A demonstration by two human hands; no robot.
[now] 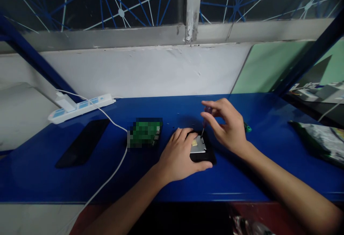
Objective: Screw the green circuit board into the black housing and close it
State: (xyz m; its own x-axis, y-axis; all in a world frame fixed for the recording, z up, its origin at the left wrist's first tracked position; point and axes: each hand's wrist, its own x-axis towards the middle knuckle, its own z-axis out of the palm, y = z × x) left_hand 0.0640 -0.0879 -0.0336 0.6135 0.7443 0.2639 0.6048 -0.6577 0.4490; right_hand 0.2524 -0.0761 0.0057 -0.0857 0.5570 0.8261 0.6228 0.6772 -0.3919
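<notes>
A small black device with a silver metal plate (200, 148) lies on the blue table (242, 177). My left hand (178, 158) rests on its left side, fingers curled around it, holding it down. My right hand (227, 125) pinches a thin screwdriver (204, 124) upright, its tip touching the plate's upper right corner. A green circuit board (145, 131), blurred out, lies just left of my left hand.
A white power strip (80, 107) sits at the back left, its white cable (113, 170) running off the table's front edge. A dark phone (83, 142) lies flat at left. A green-tipped tool (247, 128) pokes out behind my right hand. A crumpled bag (319, 138) sits at right.
</notes>
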